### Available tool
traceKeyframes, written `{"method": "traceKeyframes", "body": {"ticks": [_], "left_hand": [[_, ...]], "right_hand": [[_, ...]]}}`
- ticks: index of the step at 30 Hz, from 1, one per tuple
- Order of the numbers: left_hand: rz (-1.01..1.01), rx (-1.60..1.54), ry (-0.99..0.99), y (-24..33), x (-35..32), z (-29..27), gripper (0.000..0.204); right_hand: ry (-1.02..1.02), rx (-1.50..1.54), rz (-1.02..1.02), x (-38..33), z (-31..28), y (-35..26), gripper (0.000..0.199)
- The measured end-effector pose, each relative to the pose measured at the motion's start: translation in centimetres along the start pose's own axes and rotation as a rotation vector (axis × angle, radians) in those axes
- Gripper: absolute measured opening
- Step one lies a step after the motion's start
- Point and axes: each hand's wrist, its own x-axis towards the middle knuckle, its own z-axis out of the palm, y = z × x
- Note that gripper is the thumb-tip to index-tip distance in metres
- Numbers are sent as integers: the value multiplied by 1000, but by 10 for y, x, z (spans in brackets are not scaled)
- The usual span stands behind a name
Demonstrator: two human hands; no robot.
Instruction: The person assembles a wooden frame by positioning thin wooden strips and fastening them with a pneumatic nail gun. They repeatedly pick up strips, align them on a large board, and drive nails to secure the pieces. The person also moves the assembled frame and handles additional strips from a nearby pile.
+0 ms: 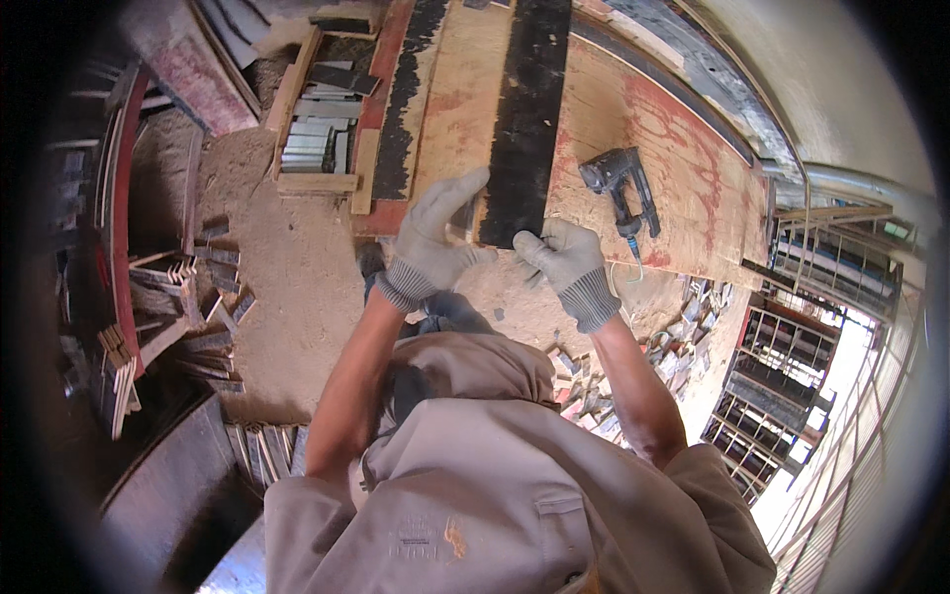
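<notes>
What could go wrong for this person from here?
The gloved right hand is at the near end of the black board, so it might get pinched if the board shifts. The dark hand tool lies beside the board on the worktop; a bump could perhaps knock it. Offcuts litter the ground, so a careless step could cause a stumble.

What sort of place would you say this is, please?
Probably a woodworking workshop: a nail-gun-like tool lies on a wooden work surface, and wood-like offcuts litter the dusty floor.
</notes>
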Motion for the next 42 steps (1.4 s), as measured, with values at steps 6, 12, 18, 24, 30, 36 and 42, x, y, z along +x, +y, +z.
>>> {"method": "traceKeyframes", "body": {"ticks": [6,12,18,24,30,36,42], "left_hand": [[88,117,-78,-2,4,-4,90],[51,141,-103,-9,6,-1,81],[223,106,-32,-15,9,4,77],[190,76,-33,-16,6,7,73],[140,81,-58,-18,0,5,69],[93,87,-73,-14,6,1,66],[-7,-70,-96,-11,7,7,57]], "right_hand": [[-21,-3,-13,-1,-3,-2,22],[-34,-44,20,-3,-9,-9,26],[-68,38,21,0,-9,-8,26],[-74,95,23,7,-11,-5,26],[-137,135,-2,6,-19,3,27],[137,-80,-318,105,-134,102,32],[642,-1237,-103,327,-322,302,93]]}}
